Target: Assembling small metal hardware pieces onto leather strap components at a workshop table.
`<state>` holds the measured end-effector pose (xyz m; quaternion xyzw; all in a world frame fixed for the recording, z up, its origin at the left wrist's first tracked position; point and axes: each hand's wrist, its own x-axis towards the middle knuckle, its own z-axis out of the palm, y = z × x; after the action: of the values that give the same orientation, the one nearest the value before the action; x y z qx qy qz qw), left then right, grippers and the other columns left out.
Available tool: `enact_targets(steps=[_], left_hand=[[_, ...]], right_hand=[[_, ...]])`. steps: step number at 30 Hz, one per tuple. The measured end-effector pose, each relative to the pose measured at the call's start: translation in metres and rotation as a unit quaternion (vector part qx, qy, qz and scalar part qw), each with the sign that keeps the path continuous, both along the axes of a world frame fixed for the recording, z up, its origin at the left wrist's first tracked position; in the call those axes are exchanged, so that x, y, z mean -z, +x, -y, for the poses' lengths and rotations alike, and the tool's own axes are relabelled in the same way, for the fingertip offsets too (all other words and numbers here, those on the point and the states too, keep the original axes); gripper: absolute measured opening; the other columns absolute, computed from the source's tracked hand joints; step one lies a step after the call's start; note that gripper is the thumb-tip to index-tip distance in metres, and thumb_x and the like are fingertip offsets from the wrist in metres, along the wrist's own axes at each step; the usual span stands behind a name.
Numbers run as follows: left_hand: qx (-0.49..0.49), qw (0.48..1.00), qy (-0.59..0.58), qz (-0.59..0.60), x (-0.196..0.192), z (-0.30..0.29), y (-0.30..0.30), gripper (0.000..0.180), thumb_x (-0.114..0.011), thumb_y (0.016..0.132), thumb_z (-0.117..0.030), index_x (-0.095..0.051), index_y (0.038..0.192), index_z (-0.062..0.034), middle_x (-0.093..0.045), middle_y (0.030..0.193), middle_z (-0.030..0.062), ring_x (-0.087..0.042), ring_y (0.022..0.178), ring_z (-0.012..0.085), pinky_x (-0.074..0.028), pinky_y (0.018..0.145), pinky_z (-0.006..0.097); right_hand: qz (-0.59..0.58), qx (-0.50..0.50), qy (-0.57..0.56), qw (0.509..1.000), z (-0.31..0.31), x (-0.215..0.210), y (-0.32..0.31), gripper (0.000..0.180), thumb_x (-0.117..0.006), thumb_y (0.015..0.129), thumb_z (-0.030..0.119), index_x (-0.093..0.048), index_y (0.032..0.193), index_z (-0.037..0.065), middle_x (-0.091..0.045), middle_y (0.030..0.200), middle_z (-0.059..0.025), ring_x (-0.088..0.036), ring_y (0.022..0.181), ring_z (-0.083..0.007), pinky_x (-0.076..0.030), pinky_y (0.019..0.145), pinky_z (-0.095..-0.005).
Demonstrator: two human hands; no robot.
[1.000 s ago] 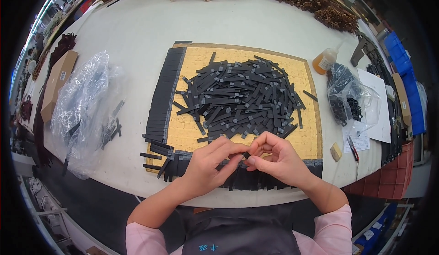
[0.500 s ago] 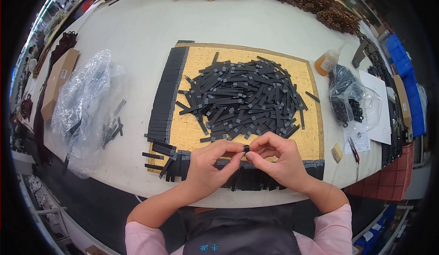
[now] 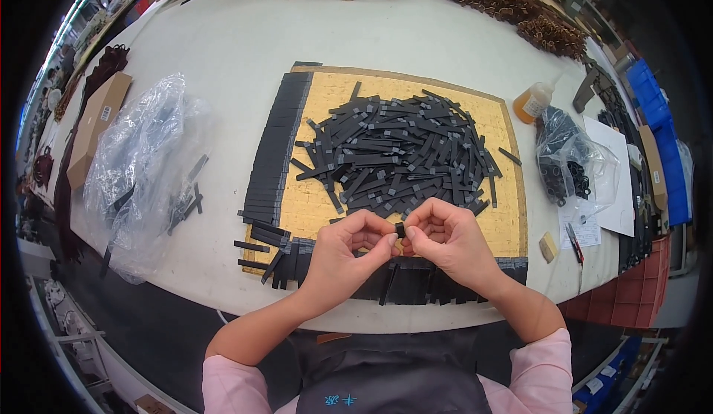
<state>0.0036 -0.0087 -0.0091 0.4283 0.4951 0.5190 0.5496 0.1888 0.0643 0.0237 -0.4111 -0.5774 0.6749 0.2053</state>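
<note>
While the left hand (image 3: 345,256) and right hand (image 3: 453,247), curled nearly closed, pinch one black strip (image 3: 400,230) over the yellow board's (image 3: 507,225) six-o'clock side, one pile of strips (image 3: 401,154) too jumbled to count lies toward twelve. One bottle (image 3: 532,104) stands at two o'clock.

Strip pile (image 3: 401,154) on board (image 3: 506,225), bottle (image 3: 533,104) right

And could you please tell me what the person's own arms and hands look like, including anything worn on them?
Light pink sleeves end near the elbows. The left hand and right hand wear no gloves, and no watch or bracelet shows at either wrist. Between the arms, a dark apron carries a small blue marking.
</note>
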Motion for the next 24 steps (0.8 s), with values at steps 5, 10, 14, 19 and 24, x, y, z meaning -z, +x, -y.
enact_targets(steps=[5, 10, 14, 19, 24], left_hand=[[0.034, 0.991, -0.057, 0.119, -0.002, -0.003, -0.005, 0.01, -0.066, 0.095, -0.005, -0.06, 0.098, 0.0022, -0.07, 0.093, 0.0086, -0.071, 0.087, 0.0119, -0.058, 0.08, 0.024], [0.042, 0.987, -0.055, 0.142, 0.0, -0.003, -0.007, 0.009, -0.066, 0.096, -0.005, -0.061, 0.098, 0.0023, -0.07, 0.095, 0.0092, -0.071, 0.089, 0.0123, -0.058, 0.082, 0.024], [0.047, 0.986, -0.057, 0.152, -0.003, -0.003, -0.008, 0.008, -0.064, 0.096, -0.004, -0.061, 0.099, 0.0028, -0.069, 0.096, 0.0085, -0.071, 0.09, 0.0127, -0.058, 0.083, 0.024], [0.044, 0.99, -0.056, 0.125, -0.001, -0.002, -0.006, 0.008, -0.064, 0.096, -0.003, -0.06, 0.098, 0.0029, -0.069, 0.095, 0.007, -0.071, 0.091, 0.0119, -0.058, 0.083, 0.023], [0.047, 0.991, -0.044, 0.118, 0.001, -0.004, -0.005, 0.007, -0.064, 0.096, -0.003, -0.06, 0.096, 0.0023, -0.069, 0.094, 0.0061, -0.071, 0.09, 0.0106, -0.057, 0.081, 0.022]], right_hand=[[0.032, -0.021, 0.217, 0.975, 0.012, -0.003, -0.004, 0.014, -0.068, 0.088, 0.0, -0.061, 0.1, -0.003, -0.07, 0.088, -0.0094, -0.073, 0.081, -0.0156, -0.059, 0.077, -0.0277], [0.051, -0.023, 0.139, 0.989, 0.011, -0.004, -0.004, 0.014, -0.068, 0.091, -0.001, -0.059, 0.101, -0.002, -0.066, 0.095, -0.0046, -0.068, 0.086, -0.0084, -0.056, 0.079, -0.0221], [0.043, -0.01, 0.05, 0.998, 0.006, -0.006, -0.002, 0.013, -0.068, 0.092, 0.002, -0.059, 0.102, -0.001, -0.066, 0.096, -0.0049, -0.067, 0.087, -0.0082, -0.055, 0.078, -0.021], [0.043, -0.035, 0.057, 0.997, -0.001, -0.007, -0.001, 0.012, -0.068, 0.092, 0.002, -0.059, 0.1, -0.001, -0.067, 0.093, -0.0053, -0.068, 0.084, -0.0085, -0.056, 0.076, -0.0218], [0.025, -0.042, 0.037, 0.998, -0.01, 0.0, -0.007, 0.011, -0.068, 0.091, 0.005, -0.059, 0.089, -0.001, -0.068, 0.08, -0.0042, -0.066, 0.073, -0.0072, -0.056, 0.07, -0.0227]])
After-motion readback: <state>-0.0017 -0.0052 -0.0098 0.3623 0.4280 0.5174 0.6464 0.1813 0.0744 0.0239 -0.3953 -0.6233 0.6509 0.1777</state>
